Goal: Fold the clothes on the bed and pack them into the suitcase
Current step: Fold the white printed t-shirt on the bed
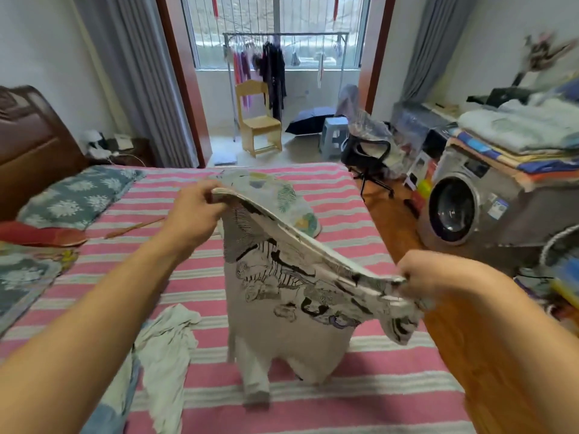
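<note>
I hold a white shirt with a black line-drawing print (282, 296) up over the pink striped bed (313, 411). My left hand (192, 211) grips its top edge at one end. My right hand (429, 274) grips the other end, lower and nearer to me. The shirt hangs down with its lower part touching the bed. A pale garment with a leaf print (282, 198) lies on the bed behind it. A crumpled light-green garment (166, 346) lies at the near left. No suitcase is in view.
A blue floral pillow (78, 198) and a red fan-like object (40, 236) lie at the bed's left. A washing machine (463, 202) topped with stacked laundry stands at the right beyond an orange wooden floor strip. A black office chair (366, 158) stands past the bed's far corner.
</note>
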A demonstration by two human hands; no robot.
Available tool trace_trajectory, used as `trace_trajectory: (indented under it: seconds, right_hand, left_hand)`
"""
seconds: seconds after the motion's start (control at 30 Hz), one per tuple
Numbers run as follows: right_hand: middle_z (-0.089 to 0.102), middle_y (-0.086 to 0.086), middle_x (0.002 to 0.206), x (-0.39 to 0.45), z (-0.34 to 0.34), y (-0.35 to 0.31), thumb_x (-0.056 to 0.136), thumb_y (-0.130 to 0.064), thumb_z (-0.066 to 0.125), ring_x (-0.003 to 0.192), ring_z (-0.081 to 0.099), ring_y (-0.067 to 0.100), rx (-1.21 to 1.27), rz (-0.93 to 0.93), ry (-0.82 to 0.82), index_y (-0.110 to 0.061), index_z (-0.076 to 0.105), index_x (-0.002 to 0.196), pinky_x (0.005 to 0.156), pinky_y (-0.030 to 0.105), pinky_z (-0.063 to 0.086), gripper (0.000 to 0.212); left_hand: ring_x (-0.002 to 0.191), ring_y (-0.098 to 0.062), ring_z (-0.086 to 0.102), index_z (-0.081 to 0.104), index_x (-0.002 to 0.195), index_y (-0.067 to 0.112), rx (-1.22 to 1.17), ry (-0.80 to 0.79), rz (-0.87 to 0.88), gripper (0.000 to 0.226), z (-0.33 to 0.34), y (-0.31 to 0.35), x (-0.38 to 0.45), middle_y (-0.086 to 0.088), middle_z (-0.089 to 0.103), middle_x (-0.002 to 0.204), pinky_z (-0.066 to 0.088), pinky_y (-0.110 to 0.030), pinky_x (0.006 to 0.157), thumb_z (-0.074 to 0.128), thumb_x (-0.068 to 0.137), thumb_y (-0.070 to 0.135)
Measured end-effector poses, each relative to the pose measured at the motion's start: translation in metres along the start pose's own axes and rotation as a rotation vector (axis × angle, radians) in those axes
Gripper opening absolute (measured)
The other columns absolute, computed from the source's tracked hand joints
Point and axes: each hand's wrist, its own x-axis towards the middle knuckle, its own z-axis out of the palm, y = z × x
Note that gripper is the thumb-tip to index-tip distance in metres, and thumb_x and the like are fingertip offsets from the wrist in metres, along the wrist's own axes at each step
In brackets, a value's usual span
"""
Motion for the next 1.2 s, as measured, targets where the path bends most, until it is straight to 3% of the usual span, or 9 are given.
trace_trajectory:
  seconds: [0.03, 0.13, 0.23, 0.33, 0.5, 0.57, 0.73, 0.9, 1.2]
  right_hand:
    - [0.064, -0.006, 0.078, -0.008, -0.001, -0.012, 0.091, -0.026, 0.068, 0.071, 0.057, 0.009, -0.066, -0.061, -0.128, -0.026, 0.069, 0.084, 0.068, 0.03, 0.05, 0.007]
    - [0.062, -0.014, 0.124, -0.018, -0.006, -0.051, 0.092, -0.04, 0.07, 0.106, 0.061, 0.003, 0.323, -0.31, -0.068, -0.042, 0.05, 0.139, 0.095, 0.028, 0.051, 0.051]
    - [0.064, -0.007, 0.115, -0.014, -0.01, -0.095, 0.094, -0.031, 0.069, 0.102, 0.065, 0.009, 0.91, -0.505, 0.162, -0.042, 0.058, 0.127, 0.09, 0.03, 0.056, 0.036]
    - [0.072, -0.009, 0.097, -0.003, 0.0, -0.112, 0.094, -0.012, 0.067, 0.089, 0.067, 0.009, 1.002, -0.545, 0.383, -0.03, 0.068, 0.111, 0.08, 0.028, 0.053, 0.024]
    - [0.075, 0.014, 0.09, 0.003, 0.014, -0.111, 0.094, -0.013, 0.068, 0.083, 0.074, 0.031, 1.353, -0.281, 0.485, -0.021, 0.065, 0.103, 0.081, 0.056, 0.059, 0.012]
    - [0.073, 0.016, 0.087, 0.004, 0.019, -0.111, 0.094, -0.022, 0.069, 0.079, 0.073, 0.035, 1.381, -0.159, 0.533, -0.017, 0.059, 0.091, 0.077, 0.059, 0.059, 0.011]
    - [0.056, 0.015, 0.077, -0.002, 0.018, -0.113, 0.098, -0.026, 0.065, 0.065, 0.058, 0.024, 1.524, -0.112, 0.404, -0.012, 0.052, 0.084, 0.057, 0.038, 0.052, 0.024]
    - [0.062, 0.022, 0.089, -0.005, 0.017, -0.112, 0.094, -0.016, 0.069, 0.08, 0.07, 0.029, 1.771, -0.202, 0.238, -0.007, 0.054, 0.084, 0.066, 0.035, 0.061, 0.02]
    - [0.065, 0.016, 0.073, -0.006, 0.024, -0.098, 0.089, -0.012, 0.074, 0.065, 0.064, 0.022, 1.429, -0.292, 0.264, -0.001, 0.056, 0.08, 0.06, 0.031, 0.054, 0.022]
  left_hand:
    - [0.068, 0.0, 0.059, 0.071, 0.081, 0.025, -0.028, -0.098, 0.02, 0.035, 0.005, 0.011, -0.008, 0.013, 0.067, 0.069, 0.046, -0.018, 0.067, 0.064, 0.088, -0.009]
    - [0.084, -0.005, 0.061, 0.077, 0.093, 0.026, 0.089, -0.437, 0.177, 0.02, 0.023, 0.045, -0.026, 0.009, 0.065, 0.088, 0.048, -0.024, 0.076, 0.067, 0.095, 0.008]
    - [0.078, -0.004, 0.053, 0.078, 0.101, 0.034, 0.285, -0.523, 0.324, 0.016, 0.04, 0.065, -0.031, 0.008, 0.054, 0.086, 0.042, -0.02, 0.069, 0.068, 0.096, 0.023]
    - [0.072, -0.001, 0.063, 0.08, 0.096, 0.032, 0.154, -0.427, 0.246, 0.018, 0.053, 0.068, -0.035, 0.015, 0.069, 0.075, 0.049, -0.024, 0.066, 0.073, 0.092, 0.016]
    - [0.066, -0.023, 0.064, 0.058, 0.092, 0.013, -0.424, -0.129, -0.196, 0.016, 0.081, 0.061, -0.06, -0.003, 0.061, 0.067, 0.06, -0.043, 0.067, 0.074, 0.091, 0.013]
    - [0.076, -0.016, 0.065, 0.06, 0.087, 0.014, -0.312, -0.126, -0.141, 0.016, 0.092, 0.054, -0.079, -0.001, 0.066, 0.08, 0.058, -0.035, 0.075, 0.075, 0.09, 0.017]
    - [0.093, 0.0, 0.052, 0.058, 0.097, 0.026, 0.06, -0.167, 0.063, 0.029, 0.111, 0.037, -0.102, 0.014, 0.045, 0.104, 0.049, -0.022, 0.076, 0.081, 0.082, 0.034]
    - [0.085, -0.005, 0.055, 0.066, 0.093, 0.021, 0.067, -0.124, 0.179, 0.007, 0.112, 0.035, -0.095, 0.011, 0.055, 0.093, 0.047, -0.027, 0.072, 0.065, 0.097, 0.027]
    - [0.081, -0.017, 0.069, 0.067, 0.077, 0.009, -0.742, -0.601, -0.454, 0.008, 0.095, 0.027, -0.091, -0.003, 0.07, 0.08, 0.055, -0.027, 0.075, 0.072, 0.081, 0.014]
